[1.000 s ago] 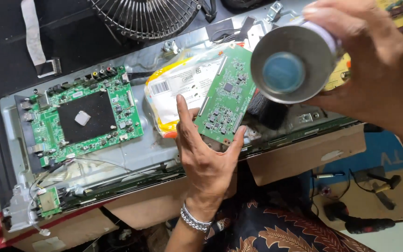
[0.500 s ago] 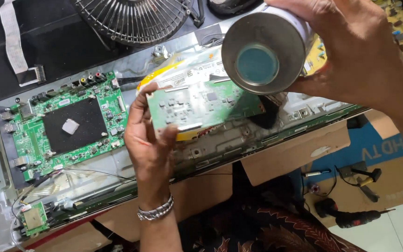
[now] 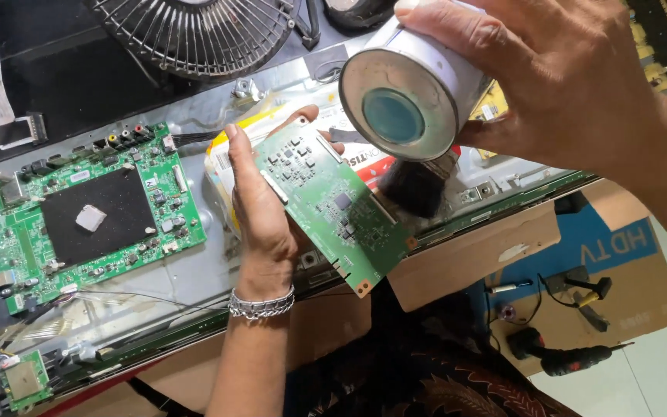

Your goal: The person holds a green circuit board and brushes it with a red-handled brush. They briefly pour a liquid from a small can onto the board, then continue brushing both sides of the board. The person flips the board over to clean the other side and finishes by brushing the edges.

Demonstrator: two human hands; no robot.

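My left hand [image 3: 260,208] grips a small green circuit board [image 3: 333,205] by its left edge and holds it tilted above the metal back panel [image 3: 210,270] of a flat screen. My right hand [image 3: 557,85] holds a grey cylindrical can [image 3: 411,89] with its round bottom turned toward me. A black brush head [image 3: 414,185] hangs just below the can and touches the right part of the small board. What holds the brush is hidden behind the can.
A larger green main board [image 3: 102,212] with a black square in its middle is fixed to the panel on the left. A black fan grille [image 3: 194,31] lies at the top. A cardboard box [image 3: 604,270], screwdrivers [image 3: 573,359] and small tools lie at the lower right.
My left hand has turned the small board from lying along the panel to a diagonal tilt. The can and my right hand have shifted a little to the right, and the brush now rests on the board.
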